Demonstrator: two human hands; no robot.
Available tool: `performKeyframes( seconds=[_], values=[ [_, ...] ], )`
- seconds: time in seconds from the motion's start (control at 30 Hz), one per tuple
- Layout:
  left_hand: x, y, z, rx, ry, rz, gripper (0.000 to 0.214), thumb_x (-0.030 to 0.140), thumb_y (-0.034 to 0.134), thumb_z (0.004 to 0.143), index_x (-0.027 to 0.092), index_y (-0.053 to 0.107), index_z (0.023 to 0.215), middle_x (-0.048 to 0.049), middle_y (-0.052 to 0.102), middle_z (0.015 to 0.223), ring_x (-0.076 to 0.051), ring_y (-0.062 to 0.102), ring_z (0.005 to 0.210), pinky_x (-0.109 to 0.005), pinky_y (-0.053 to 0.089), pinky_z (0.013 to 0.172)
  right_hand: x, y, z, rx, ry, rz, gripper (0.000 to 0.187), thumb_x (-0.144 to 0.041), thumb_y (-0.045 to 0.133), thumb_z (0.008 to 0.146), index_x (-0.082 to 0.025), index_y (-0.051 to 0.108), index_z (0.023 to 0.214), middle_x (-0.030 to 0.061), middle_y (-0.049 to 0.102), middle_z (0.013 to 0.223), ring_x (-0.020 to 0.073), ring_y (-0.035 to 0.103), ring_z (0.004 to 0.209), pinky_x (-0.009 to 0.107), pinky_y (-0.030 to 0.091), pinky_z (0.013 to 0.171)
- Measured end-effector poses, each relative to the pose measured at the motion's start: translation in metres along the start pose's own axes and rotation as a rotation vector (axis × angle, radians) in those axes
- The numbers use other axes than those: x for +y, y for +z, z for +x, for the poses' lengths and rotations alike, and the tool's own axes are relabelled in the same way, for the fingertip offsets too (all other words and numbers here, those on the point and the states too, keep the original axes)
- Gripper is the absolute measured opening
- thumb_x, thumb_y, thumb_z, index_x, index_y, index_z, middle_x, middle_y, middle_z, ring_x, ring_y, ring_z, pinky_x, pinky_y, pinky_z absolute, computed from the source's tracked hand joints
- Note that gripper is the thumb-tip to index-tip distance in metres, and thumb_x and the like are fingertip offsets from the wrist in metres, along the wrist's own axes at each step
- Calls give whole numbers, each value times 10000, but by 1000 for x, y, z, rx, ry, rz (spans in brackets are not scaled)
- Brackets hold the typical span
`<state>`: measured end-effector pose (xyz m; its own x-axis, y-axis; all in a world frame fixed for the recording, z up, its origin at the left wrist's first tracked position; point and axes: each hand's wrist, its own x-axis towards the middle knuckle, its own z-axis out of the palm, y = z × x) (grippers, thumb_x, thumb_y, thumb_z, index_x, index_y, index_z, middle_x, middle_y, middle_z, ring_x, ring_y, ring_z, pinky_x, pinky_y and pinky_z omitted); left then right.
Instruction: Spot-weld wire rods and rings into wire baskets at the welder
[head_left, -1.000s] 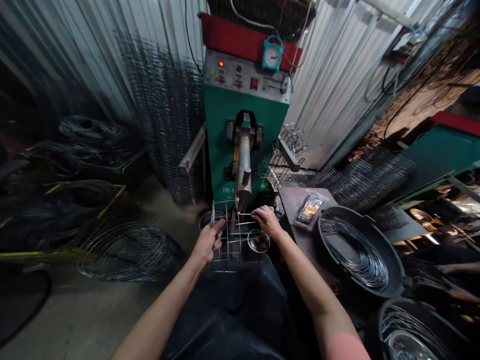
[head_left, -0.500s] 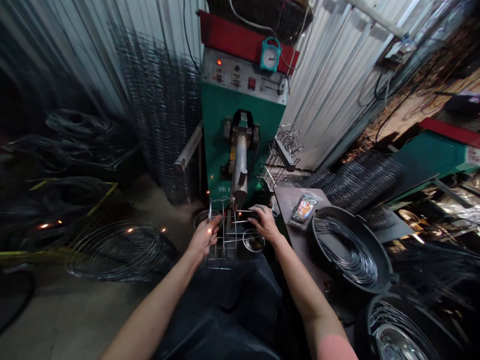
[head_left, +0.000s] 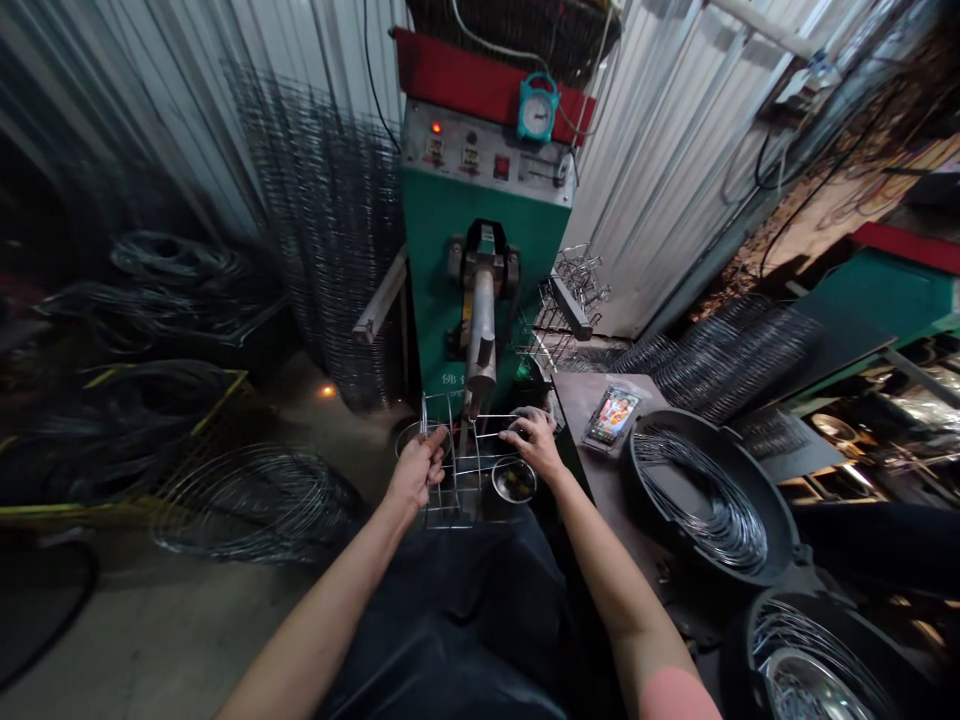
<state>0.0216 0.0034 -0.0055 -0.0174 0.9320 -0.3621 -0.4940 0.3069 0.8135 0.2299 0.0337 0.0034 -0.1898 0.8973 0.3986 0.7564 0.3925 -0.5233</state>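
The person's left hand (head_left: 415,472) is closing around the uprights of a welded wire rack (head_left: 452,521), its fingers curling over the wires at the rack's left side. The right hand (head_left: 534,445) is resting over the horizontal wires at the far right of the rack, fingers bent downward, though whether it is pinching them is hard to tell. The rack is standing upright on the near side of a green spot-welding machine (head_left: 442,250), directly below its metal electrode arm (head_left: 481,330) and nearly touching it. A small steel bowl (head_left: 514,480) is sitting just beyond the right hand's wrist, and another (head_left: 415,435) is showing through the rack's left side. To the right, a black tub (head_left: 709,545) is holding coiled wire hoops (head_left: 701,500) on a workbench (head_left: 592,400), while finished racks (head_left: 574,300) are hanging beside the machine. Wire mesh (head_left: 330,240) is standing at the far left.
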Motion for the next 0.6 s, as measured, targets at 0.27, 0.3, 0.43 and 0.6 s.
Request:
performKeyframes(
  seconds=[0.27, 0.3, 0.43, 0.6],
  values=[
    [0, 1, 5, 29, 6, -21, 377, 392, 704, 614, 204, 391, 709, 122, 341, 445, -14, 200, 306, -155, 147, 307, 2, 5, 6, -12, 12, 4, 255, -437, 578, 801, -217, 636, 685, 37, 601, 1005, 209, 466, 1049, 417, 205, 947],
    [0, 1, 6, 29, 6, -24, 379, 394, 705, 611, 204, 391, 705, 122, 339, 445, -13, 198, 305, -156, 146, 306, 3, 6, 8, -15, 12, 5, 253, -435, 584, 796, -215, 635, 683, 37, 601, 1002, 208, 468, 1047, 418, 205, 947],
    [3, 2, 9, 20, 11, -40, 383, 385, 715, 594, 200, 393, 688, 119, 339, 449, -9, 193, 307, -157, 140, 307, 3, 7, 15, -28, 7, 6, 254, -431, 591, 792, -210, 630, 674, 40, 606, 996, 201, 475, 1047, 413, 211, 946],
    [7, 4, 12, 17, 14, -56, 399, 385, 731, 574, 200, 392, 676, 120, 327, 436, -8, 188, 308, -156, 126, 307, 4, 7, 22, -37, -2, -7, 263, -443, 571, 803, -215, 636, 689, 42, 609, 997, 201, 475, 1052, 415, 211, 951]
  ],
)
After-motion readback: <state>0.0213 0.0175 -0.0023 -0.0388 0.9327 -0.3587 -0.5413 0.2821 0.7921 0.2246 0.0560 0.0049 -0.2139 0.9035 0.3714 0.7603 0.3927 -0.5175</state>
